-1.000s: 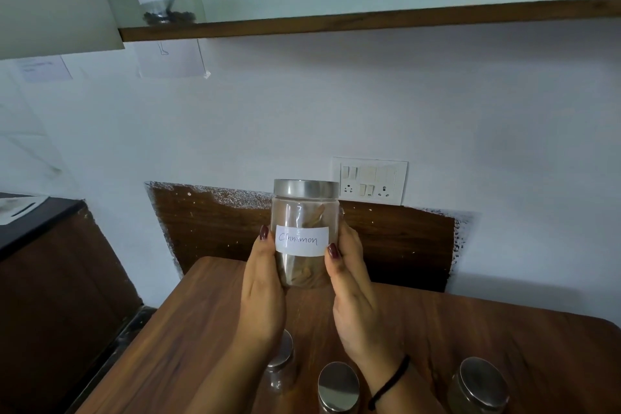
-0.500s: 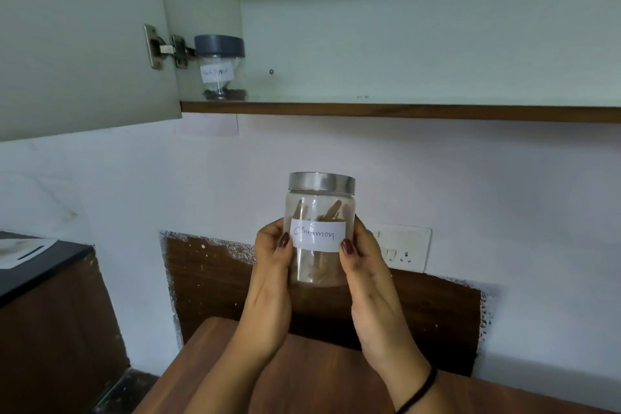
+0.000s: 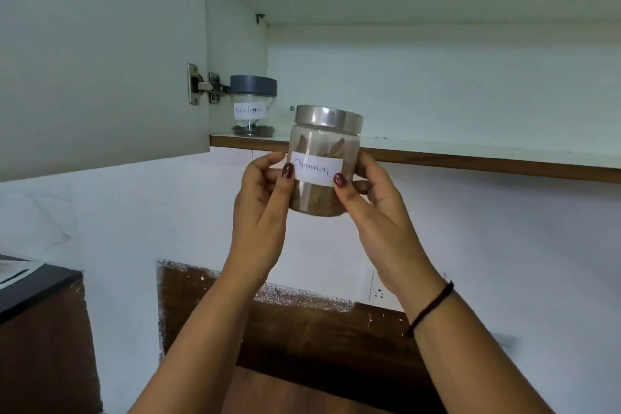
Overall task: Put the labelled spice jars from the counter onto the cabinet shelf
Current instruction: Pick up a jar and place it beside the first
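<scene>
I have both arms raised, the left hand (image 3: 260, 208) and right hand (image 3: 379, 208) cupping the cinnamon jar (image 3: 324, 161) between them, thumbs on its label, each grip closed on the glass. The jar is upright, level with the cabinet shelf (image 3: 470, 158) edge, seemingly just before it. The black pepper jar (image 3: 251, 106) stands at the shelf's left end.

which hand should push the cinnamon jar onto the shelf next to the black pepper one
Right, probably. Both hands grip the cinnamon jar, but the right hand sits on the side facing the bare shelf. The left hand lies between it and the black pepper jar, so it would crowd that one.
</scene>
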